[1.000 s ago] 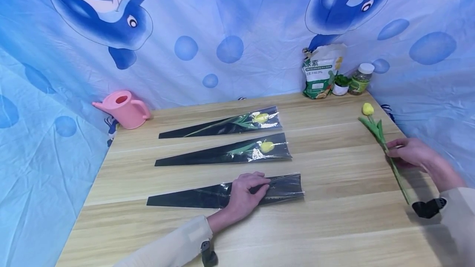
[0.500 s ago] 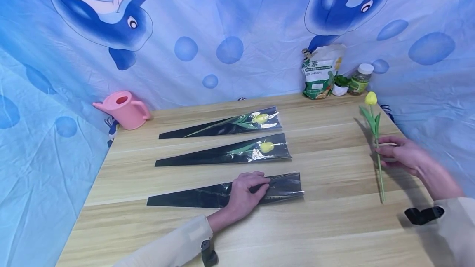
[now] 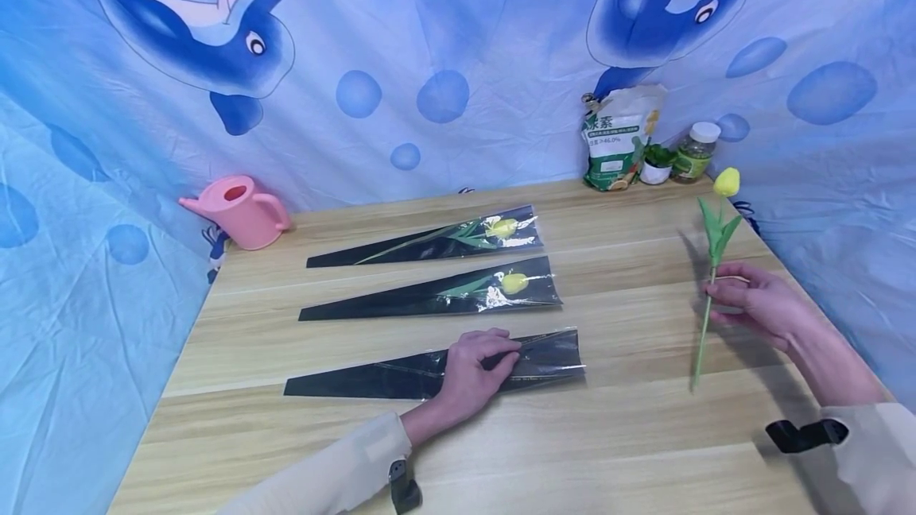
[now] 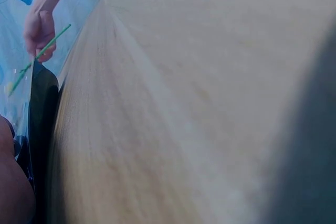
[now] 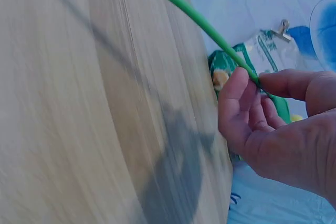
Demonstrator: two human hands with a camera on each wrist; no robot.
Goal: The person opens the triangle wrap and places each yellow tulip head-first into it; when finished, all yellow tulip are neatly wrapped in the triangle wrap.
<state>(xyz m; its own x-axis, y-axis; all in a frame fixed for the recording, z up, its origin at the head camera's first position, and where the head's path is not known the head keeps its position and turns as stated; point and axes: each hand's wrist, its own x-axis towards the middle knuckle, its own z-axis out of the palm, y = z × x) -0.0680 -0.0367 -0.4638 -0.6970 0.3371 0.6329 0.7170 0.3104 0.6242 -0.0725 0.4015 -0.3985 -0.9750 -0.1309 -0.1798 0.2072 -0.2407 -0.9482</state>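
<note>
In the head view my right hand [image 3: 762, 304] pinches the green stem of a yellow tulip [image 3: 716, 237] between thumb and fingertips. The bloom points up and away, and the stem's lower end hangs over the table's right side. The right wrist view shows the stem [image 5: 194, 17] slanting out from the fingertips, its shadow on the wood. My left hand [image 3: 475, 372] lies across the nearest black flower sleeve [image 3: 358, 380], pinching its clear film between thumb and index finger near the wide end. That sleeve's middle is hidden under the hand.
Two more sleeves, the middle one [image 3: 386, 304] and the far one [image 3: 401, 251], lie behind it, each with a yellow tulip inside. A pink watering can [image 3: 246, 217] stands back left. At the back right are a bag [image 3: 619, 141], a small potted plant [image 3: 656, 169] and a jar [image 3: 694, 153].
My right hand has carried the tulip left from the table's right edge, and the stem has swung so its lower end points toward me. The left hand has stayed on the nearest sleeve.
</note>
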